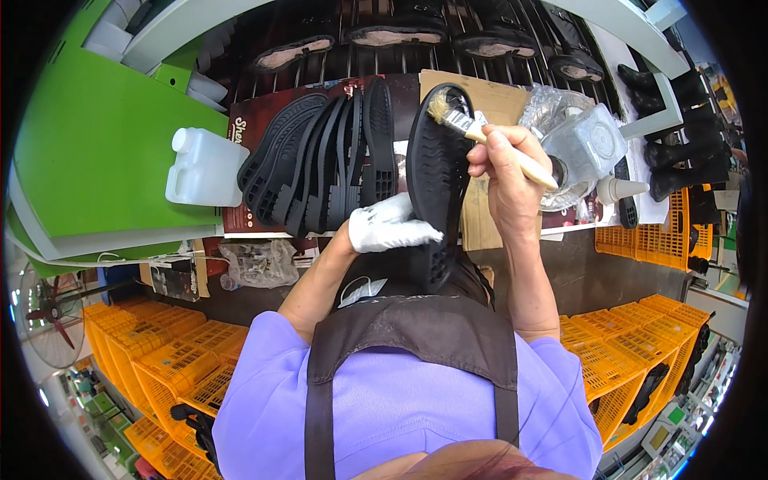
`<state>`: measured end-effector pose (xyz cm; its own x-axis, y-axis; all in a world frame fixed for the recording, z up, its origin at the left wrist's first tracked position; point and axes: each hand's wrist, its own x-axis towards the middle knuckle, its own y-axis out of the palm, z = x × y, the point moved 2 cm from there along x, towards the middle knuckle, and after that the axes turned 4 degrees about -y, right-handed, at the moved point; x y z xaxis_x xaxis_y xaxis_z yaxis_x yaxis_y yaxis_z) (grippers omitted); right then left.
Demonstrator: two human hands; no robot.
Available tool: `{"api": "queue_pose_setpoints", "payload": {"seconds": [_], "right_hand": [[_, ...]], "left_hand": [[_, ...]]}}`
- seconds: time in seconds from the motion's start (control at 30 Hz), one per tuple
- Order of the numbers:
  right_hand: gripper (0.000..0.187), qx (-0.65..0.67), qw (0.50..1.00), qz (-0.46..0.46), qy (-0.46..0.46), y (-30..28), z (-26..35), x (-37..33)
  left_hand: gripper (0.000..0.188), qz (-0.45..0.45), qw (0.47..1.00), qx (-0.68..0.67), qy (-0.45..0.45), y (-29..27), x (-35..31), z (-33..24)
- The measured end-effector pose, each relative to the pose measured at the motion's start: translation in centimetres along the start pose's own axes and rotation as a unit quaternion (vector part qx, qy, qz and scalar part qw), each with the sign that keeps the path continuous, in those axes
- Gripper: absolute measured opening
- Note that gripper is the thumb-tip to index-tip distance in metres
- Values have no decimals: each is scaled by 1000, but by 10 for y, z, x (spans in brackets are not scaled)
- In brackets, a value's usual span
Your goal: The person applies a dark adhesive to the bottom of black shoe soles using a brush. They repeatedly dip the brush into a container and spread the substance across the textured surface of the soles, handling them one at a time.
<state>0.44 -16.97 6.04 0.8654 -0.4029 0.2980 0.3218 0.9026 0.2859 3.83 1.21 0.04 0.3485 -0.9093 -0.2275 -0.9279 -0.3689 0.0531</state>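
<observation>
A black shoe sole [433,168] stands nearly lengthwise in front of me, its inner face towards me. My left hand [390,226], in a white glove, grips it near its lower end, fingers along the edge. A paintbrush [460,122] with a pale handle is held in my bare right hand [510,164], closed round the handle. Its bristles touch the far end of the sole, where the surface shines wet. Left of it, several more black soles [300,164] lean against one another on the bench. Brown cardboard [480,216] lies under the held sole.
A white jug [206,168] stands at the left beside a green panel [120,144]. At the right are a clear plastic container [588,140] and a white nozzle bottle [622,190]. Black shoes [398,34] sit on a rack at the back; orange crates [632,336] stand behind me.
</observation>
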Motion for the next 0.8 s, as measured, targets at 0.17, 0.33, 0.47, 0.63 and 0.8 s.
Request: {"api": "queue_pose_setpoints", "payload": {"seconds": [0.17,0.33,0.47,0.63,0.8], "right_hand": [[15,-23,999,-2,27,-9,-4,-1],[15,-32,996,30,79,-3,-7,-11],[16,-36,993,70,93,7,-9,-25],[15,-19,987,91,130,21,-8,-39],[14,-17,981,110,162,28,-8,-49]], "left_hand": [[38,-11,987,-155,29,-7,-5,22],[62,-30,876,-481,28,1,-12,25],[59,-26,828,-559,46,-3,-6,20],[53,-66,812,-578,55,-13,3,13],[51,-94,790,-598,97,-24,10,14]]}}
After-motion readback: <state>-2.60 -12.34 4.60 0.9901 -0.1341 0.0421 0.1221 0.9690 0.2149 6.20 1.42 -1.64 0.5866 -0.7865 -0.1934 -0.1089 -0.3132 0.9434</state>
